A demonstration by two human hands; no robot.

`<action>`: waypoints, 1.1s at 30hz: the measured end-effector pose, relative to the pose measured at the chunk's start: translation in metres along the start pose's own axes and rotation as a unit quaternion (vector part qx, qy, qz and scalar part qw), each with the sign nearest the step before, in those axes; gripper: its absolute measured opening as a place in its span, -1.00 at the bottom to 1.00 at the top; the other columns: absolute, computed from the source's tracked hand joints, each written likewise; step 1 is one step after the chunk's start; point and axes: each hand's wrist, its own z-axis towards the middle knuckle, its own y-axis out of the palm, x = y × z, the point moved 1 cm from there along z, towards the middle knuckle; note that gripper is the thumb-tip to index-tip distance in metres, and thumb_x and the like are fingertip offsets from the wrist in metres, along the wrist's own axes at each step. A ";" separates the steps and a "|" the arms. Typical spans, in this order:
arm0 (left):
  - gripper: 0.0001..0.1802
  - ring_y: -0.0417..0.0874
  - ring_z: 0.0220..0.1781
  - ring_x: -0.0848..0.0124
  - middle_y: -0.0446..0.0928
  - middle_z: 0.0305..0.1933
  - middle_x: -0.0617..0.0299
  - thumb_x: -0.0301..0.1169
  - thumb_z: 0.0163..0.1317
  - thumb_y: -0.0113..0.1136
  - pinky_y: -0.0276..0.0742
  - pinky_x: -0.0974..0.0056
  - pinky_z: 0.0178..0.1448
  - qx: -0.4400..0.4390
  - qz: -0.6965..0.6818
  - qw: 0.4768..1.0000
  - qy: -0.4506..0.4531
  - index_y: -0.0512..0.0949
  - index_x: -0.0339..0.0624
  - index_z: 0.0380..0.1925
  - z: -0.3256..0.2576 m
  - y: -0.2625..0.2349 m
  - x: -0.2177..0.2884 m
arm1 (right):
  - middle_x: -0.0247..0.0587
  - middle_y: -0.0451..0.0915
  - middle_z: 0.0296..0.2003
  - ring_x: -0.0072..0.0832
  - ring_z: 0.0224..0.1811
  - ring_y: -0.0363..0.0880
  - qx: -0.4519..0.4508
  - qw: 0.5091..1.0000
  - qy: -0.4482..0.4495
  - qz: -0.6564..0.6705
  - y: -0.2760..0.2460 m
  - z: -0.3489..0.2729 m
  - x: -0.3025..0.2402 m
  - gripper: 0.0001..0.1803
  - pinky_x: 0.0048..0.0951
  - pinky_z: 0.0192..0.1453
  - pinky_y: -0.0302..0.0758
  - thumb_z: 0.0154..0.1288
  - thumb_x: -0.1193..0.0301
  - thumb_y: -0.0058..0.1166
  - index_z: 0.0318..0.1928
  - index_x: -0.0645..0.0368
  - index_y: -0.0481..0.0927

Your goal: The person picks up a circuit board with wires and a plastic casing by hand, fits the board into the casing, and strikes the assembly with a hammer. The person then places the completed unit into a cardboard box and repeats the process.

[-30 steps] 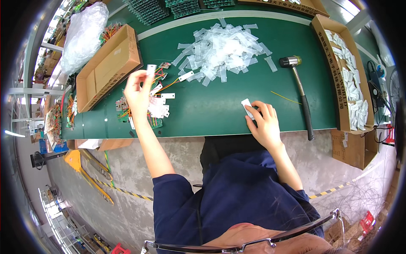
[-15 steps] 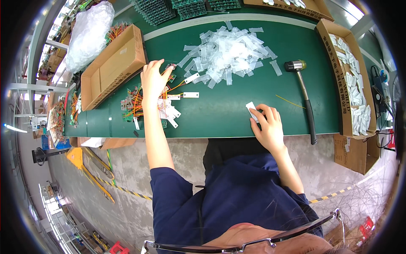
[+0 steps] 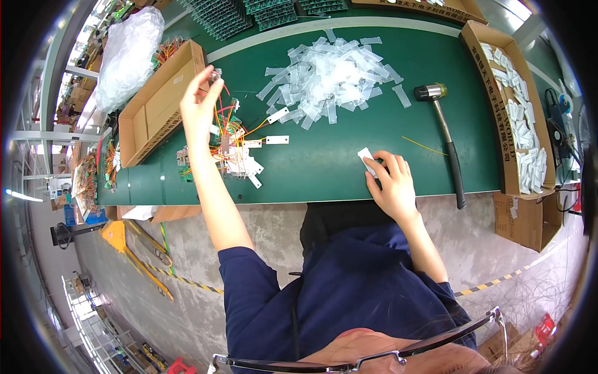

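Note:
My left hand (image 3: pixel 198 111) is raised over the left of the green table (image 3: pixel 324 168), next to an open cardboard box (image 3: pixel 180 81). Its thumb and fingers pinch a small wired circuit board (image 3: pixel 216 73), from which red and orange wires hang. Below it lies a tangle of wired boards and white plastic strips (image 3: pixel 237 163). Two white strips with holes, one of them a white strip (image 3: pixel 278 139), stick out to the right. Near the front edge, my right hand (image 3: pixel 396 187) is closed on a small white plastic case (image 3: pixel 366 157), partly hidden by the fingers.
A heap of clear plastic pieces (image 3: pixel 336 78) covers the far middle. To the right lies a hammer (image 3: pixel 443 121) beside a thin yellow wire (image 3: pixel 425 146). A box of white pieces (image 3: pixel 520 118) borders the right side. Stacked green circuit boards (image 3: pixel 215 15) stand at the back.
My left hand has moved left and up from the tangle, lifting the small board with its trailing wires toward the cardboard box. My right hand stays almost still on the white case.

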 end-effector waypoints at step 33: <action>-0.46 0.56 -0.05 0.40 0.46 0.09 0.14 -0.57 0.15 0.28 0.49 0.30 0.10 -0.125 -0.319 0.925 0.163 0.42 -0.39 0.17 -0.076 0.065 0.131 | -0.21 0.55 -0.09 -0.23 -0.11 0.50 0.012 0.999 0.016 0.049 -0.004 -0.001 0.003 -0.62 -0.24 -0.03 0.44 0.11 0.56 0.19 0.00 0.18 0.56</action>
